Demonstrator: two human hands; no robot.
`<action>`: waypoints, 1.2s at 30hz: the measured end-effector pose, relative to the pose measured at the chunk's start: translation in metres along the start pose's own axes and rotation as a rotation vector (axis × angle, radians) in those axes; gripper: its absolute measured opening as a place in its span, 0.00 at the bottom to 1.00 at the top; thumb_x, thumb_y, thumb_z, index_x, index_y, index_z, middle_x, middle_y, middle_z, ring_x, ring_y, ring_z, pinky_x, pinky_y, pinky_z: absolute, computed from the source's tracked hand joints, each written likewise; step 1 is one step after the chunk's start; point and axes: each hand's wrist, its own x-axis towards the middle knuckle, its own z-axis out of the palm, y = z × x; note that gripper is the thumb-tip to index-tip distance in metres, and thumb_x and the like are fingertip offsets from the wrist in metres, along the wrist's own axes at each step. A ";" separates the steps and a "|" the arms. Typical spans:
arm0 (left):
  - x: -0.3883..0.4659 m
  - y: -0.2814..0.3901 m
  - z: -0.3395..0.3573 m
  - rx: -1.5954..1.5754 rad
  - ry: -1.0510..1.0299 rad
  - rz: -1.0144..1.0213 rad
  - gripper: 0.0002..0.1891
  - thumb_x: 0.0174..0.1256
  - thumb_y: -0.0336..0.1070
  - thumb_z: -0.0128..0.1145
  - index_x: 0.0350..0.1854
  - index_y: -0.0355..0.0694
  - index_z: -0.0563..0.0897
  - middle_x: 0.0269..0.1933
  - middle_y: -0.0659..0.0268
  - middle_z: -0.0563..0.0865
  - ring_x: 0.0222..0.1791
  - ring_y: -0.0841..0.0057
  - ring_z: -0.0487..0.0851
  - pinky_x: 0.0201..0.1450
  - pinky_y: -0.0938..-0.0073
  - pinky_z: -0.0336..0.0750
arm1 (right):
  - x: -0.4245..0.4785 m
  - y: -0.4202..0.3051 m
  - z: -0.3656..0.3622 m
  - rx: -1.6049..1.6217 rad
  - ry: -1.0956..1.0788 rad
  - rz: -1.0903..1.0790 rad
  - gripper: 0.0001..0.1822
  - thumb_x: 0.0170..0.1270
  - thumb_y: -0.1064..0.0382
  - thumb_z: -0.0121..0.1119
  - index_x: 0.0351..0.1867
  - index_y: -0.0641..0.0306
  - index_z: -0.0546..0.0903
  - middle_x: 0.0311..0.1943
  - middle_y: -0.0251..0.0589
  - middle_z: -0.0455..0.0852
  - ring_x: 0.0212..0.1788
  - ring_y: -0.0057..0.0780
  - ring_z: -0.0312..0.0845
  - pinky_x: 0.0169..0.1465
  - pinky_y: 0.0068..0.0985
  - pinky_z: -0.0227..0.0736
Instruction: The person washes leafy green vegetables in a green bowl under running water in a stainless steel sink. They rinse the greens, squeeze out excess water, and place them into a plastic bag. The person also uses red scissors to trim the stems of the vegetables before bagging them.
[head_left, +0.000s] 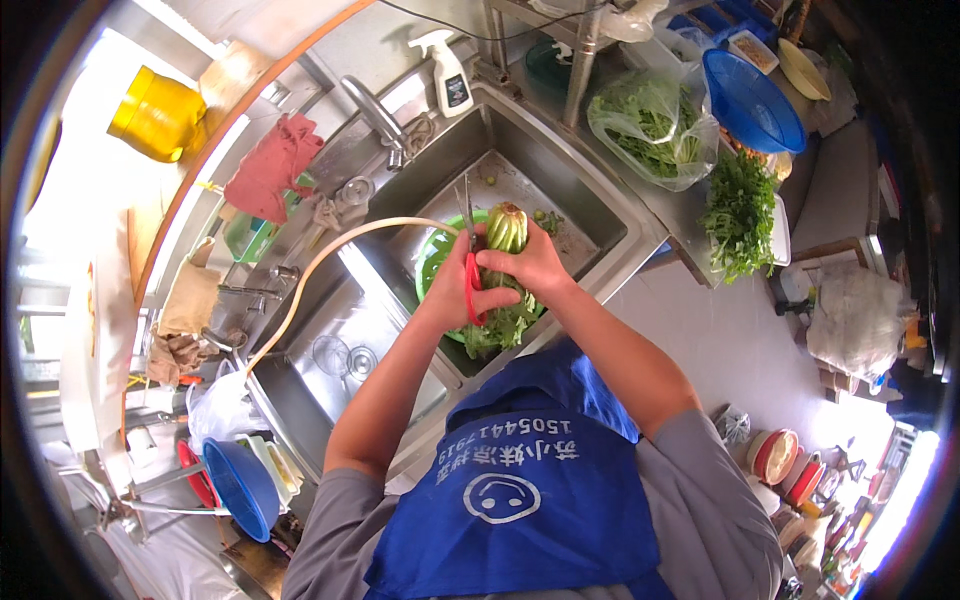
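Observation:
Over the right-hand basin of a steel double sink, my left hand (456, 283) holds red-handled scissors (472, 289) against its palm, with the blades pointing away from me. The same hand's thumb lies across a leafy green vegetable head (507, 229). My right hand (534, 262) grips this head near its pale stems, and its cut brownish base faces away from me. The leaves hang down over a green plastic colander (429, 262) in the basin, partly hidden by my hands. Whether the scissor blades are parted is hard to tell.
A cream hose (330, 238) runs from the left basin (330, 375) into the colander. Green scraps (551, 221) lie in the right basin. A faucet (375, 112) and spray bottle (450, 75) stand behind. Bagged greens (652, 127) and loose greens (742, 210) sit on the right counter.

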 end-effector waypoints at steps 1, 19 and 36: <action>0.003 -0.003 0.001 0.008 0.029 0.015 0.43 0.51 0.30 0.75 0.69 0.35 0.62 0.63 0.58 0.76 0.62 0.72 0.76 0.64 0.68 0.72 | 0.003 0.003 -0.003 0.017 0.021 0.002 0.27 0.49 0.64 0.76 0.51 0.67 0.78 0.46 0.40 0.88 0.47 0.25 0.84 0.54 0.26 0.78; 0.036 0.018 0.006 1.120 -0.016 0.165 0.28 0.61 0.30 0.54 0.66 0.31 0.66 0.52 0.44 0.79 0.53 0.47 0.79 0.56 0.53 0.73 | 0.012 -0.005 -0.063 -0.921 0.377 -0.236 0.24 0.43 0.65 0.67 0.46 0.66 0.82 0.34 0.55 0.87 0.40 0.54 0.84 0.46 0.39 0.78; 0.059 0.009 0.005 1.216 -0.155 -0.168 0.25 0.62 0.29 0.50 0.64 0.32 0.67 0.47 0.44 0.81 0.49 0.49 0.82 0.50 0.53 0.77 | 0.034 0.017 -0.066 -0.909 0.302 -0.025 0.23 0.46 0.57 0.69 0.47 0.61 0.81 0.33 0.55 0.87 0.39 0.56 0.83 0.45 0.43 0.79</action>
